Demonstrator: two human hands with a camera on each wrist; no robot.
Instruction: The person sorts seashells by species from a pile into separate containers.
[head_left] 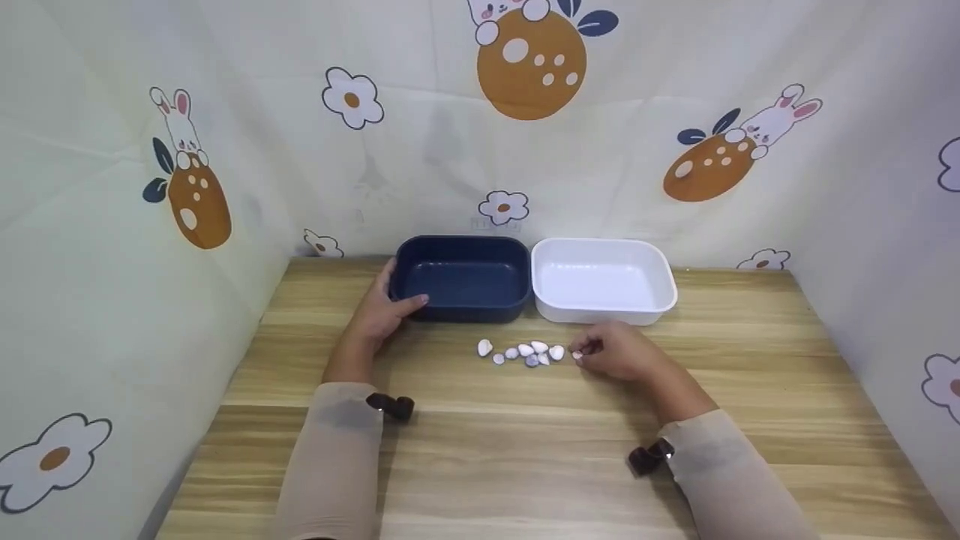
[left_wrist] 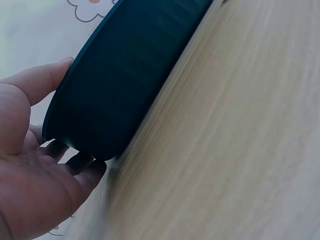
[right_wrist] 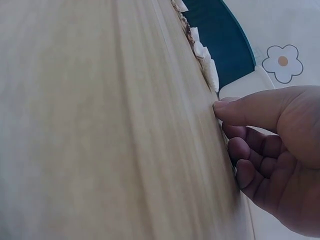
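Note:
My left hand (head_left: 381,307) grips the near-left corner of a dark blue rectangular basin (head_left: 462,313), thumb over its rim. In the left wrist view, my left fingers curl against the outer end wall of the basin (left_wrist: 120,85). My right hand (head_left: 619,351) is low over the wooden table, at the right end of a small group of white and grey seashells (head_left: 538,348). Its thumb and forefinger pinch a small pale shell (head_left: 577,355). In the right wrist view, the other fingers of my right hand (right_wrist: 270,145) are curled and that shell is hidden.
A white rectangular basin (head_left: 604,313) stands at the right side of the blue one, just beyond my right hand. Behind both hangs a patterned cloth (head_left: 420,165), which also closes off the left and right sides. The wooden table (head_left: 480,465) spreads out in front.

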